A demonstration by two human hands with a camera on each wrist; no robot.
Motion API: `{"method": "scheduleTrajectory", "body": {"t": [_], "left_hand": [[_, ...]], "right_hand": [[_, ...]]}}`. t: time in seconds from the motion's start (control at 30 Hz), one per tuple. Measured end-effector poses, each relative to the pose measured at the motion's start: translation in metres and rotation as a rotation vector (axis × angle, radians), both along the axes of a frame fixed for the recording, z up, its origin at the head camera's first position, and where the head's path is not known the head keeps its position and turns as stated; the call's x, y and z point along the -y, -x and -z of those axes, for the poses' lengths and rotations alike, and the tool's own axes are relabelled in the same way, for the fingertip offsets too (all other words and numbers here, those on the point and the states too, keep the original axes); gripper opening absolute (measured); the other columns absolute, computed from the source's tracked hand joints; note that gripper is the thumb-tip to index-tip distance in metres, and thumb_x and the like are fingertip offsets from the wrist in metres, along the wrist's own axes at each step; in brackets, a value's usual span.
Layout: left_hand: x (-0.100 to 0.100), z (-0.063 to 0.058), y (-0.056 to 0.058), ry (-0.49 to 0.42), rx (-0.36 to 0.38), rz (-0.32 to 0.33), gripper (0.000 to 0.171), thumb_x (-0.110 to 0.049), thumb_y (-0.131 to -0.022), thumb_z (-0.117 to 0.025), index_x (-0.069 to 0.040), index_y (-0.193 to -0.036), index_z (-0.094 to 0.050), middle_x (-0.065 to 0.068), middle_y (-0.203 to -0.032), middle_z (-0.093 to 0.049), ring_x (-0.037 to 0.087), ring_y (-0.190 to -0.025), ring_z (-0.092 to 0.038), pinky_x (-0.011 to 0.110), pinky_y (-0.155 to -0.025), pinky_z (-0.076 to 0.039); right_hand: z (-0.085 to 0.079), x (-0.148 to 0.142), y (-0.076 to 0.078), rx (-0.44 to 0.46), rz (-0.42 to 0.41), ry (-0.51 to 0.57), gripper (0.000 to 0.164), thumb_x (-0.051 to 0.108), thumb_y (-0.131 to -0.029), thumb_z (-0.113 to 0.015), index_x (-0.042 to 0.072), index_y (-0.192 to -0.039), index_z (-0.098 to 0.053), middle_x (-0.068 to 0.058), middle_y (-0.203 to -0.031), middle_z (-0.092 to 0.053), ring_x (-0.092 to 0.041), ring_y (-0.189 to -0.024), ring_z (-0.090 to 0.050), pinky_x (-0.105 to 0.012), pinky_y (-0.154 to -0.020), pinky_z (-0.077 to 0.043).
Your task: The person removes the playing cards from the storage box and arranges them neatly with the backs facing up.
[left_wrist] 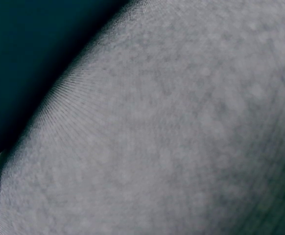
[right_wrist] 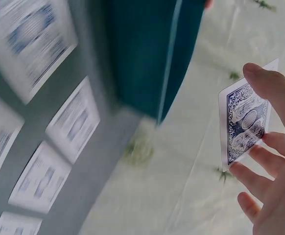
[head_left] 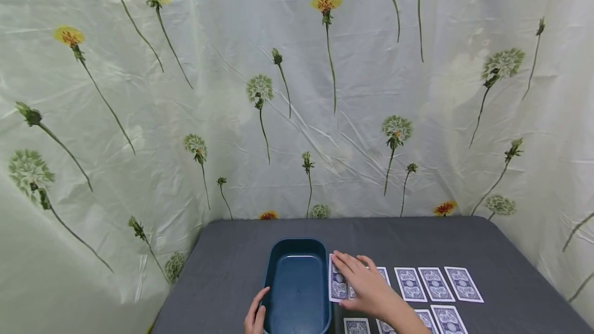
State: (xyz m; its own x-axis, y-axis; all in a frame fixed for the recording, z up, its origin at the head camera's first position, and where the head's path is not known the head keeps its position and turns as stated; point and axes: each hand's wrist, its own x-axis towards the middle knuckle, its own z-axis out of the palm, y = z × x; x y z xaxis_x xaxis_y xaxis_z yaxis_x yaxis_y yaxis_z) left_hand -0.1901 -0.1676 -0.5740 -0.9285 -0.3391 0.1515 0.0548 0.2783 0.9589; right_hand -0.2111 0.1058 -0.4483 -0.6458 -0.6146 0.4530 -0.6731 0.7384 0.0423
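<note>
My right hand (head_left: 371,286) pinches a blue-backed playing card (head_left: 336,283) by its edges, between thumb and fingers, beside the right rim of a dark blue plastic tub (head_left: 297,257). In the right wrist view the held card (right_wrist: 248,120) is raised, its patterned back showing. My left hand (head_left: 254,314) holds the tub's left rim, with only part of the hand in the head view. The left wrist view shows just the blurred tub (left_wrist: 30,54) and grey cloth. Inside the tub I see a bare, shiny bottom.
Several face-down cards lie in rows right of the tub, among them one at the far right (head_left: 464,284) and one nearer (head_left: 449,319); my right hand and forearm partly cover some. Dark grey cloth (head_left: 223,251) covers the table. A flower-print curtain (head_left: 297,92) hangs behind it.
</note>
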Motion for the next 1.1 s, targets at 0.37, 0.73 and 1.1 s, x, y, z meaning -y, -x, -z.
{"method": "scheduleTrajectory", "body": {"t": [0.37, 0.73, 1.1], "left_hand": [[0.000, -0.004, -0.001, 0.028, 0.045, -0.002, 0.032, -0.009, -0.094, -0.037, -0.003, -0.120, -0.055, 0.021, -0.121, -0.053, 0.003, -0.044, -0.021, 0.020, -0.048, -0.032], [-0.003, -0.004, -0.001, 0.067, -0.097, -0.031, 0.029, -0.007, -0.094, -0.040, -0.004, -0.116, -0.060, 0.012, -0.119, -0.059, -0.021, -0.101, -0.037, 0.006, -0.084, -0.033], [-0.004, -0.002, -0.004, 0.066, -0.118, -0.036, 0.029, -0.005, -0.093, -0.041, -0.002, -0.114, -0.060, 0.006, -0.117, -0.060, -0.021, -0.102, -0.038, 0.004, -0.084, -0.031]], "right_hand": [[0.030, -0.134, -0.015, 0.083, -0.005, -0.129, 0.091, 0.050, -0.062, -0.072, 0.005, -0.134, -0.038, -0.009, -0.128, -0.052, -0.015, -0.112, -0.049, -0.008, -0.100, 0.020], [0.066, -0.225, -0.019, 0.016, -0.030, -0.244, 0.104, 0.064, -0.073, -0.058, 0.033, -0.141, 0.015, 0.030, -0.143, 0.012, 0.005, -0.110, -0.047, -0.010, -0.099, -0.010], [0.096, -0.287, -0.022, 0.060, -0.001, -0.351, 0.102, 0.056, -0.075, -0.061, 0.042, -0.137, 0.019, 0.039, -0.138, -0.001, 0.005, -0.093, -0.052, -0.025, -0.061, -0.036]]}}
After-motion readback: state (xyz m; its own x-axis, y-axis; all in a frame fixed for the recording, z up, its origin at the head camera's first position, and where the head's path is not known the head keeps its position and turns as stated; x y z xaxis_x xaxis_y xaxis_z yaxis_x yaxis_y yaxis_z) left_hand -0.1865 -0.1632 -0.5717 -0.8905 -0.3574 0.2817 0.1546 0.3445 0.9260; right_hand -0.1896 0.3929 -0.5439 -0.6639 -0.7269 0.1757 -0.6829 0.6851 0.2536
